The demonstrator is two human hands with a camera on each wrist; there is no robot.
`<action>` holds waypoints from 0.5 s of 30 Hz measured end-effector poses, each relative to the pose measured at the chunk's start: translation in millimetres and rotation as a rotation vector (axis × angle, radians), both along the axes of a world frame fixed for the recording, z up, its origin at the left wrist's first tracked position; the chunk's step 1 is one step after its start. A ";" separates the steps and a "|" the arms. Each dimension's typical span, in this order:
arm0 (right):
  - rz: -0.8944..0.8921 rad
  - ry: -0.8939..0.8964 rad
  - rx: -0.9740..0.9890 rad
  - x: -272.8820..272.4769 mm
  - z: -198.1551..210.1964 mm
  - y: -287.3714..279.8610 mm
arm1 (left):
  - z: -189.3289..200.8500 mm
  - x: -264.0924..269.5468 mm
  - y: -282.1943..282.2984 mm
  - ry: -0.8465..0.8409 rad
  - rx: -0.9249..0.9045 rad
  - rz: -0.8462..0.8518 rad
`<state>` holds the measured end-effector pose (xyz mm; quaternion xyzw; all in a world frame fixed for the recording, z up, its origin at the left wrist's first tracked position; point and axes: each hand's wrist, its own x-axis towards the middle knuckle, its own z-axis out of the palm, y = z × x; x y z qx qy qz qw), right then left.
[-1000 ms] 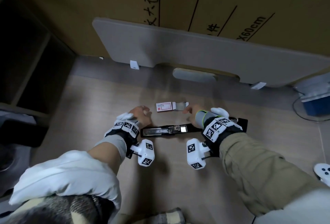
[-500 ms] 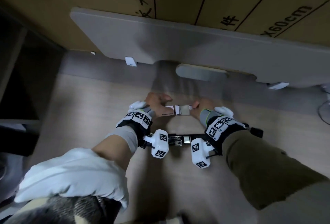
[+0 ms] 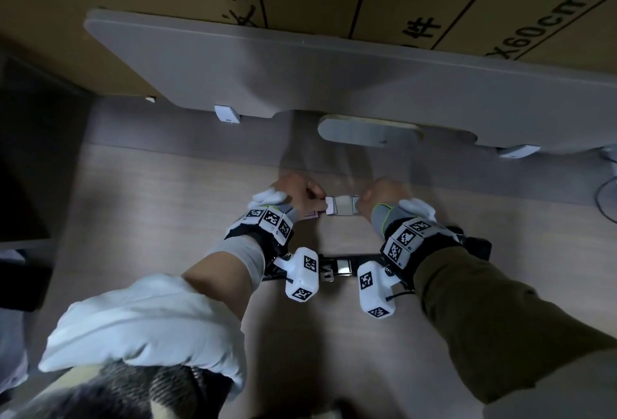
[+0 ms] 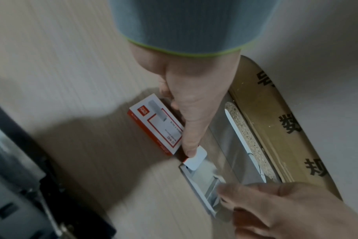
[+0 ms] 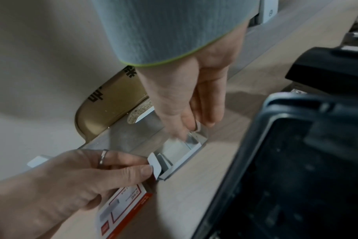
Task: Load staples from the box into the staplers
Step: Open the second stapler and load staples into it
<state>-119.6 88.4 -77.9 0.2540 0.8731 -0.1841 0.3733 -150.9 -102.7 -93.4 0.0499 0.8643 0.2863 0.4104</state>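
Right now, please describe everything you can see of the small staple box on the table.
The small red-and-white cardboard staple box lies flat on the pale wood-grain table, printed face up, with a staple picture and red border. Its white inner tray is slid out sideways and open; its contents are blurred. The left hand pinches the tray's white end flap and rests on the sleeve. The right hand reaches its fingers into the tray's far end.
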 end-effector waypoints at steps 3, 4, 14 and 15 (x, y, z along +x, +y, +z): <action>0.056 -0.046 0.011 1.1 -1.0 -4.4 | -2.5 2.7 2.2 0.025 0.006 0.010; 0.066 -0.032 0.011 2.1 -2.9 -4.9 | -4.1 3.5 2.9 0.025 0.006 0.019; 0.106 -0.037 0.050 0.6 -1.3 -3.6 | -9.2 1.7 -2.7 -0.008 0.029 -0.003; 0.095 -0.043 0.046 0.5 1.6 -4.2 | -7.0 1.3 -2.9 -0.001 0.036 -0.011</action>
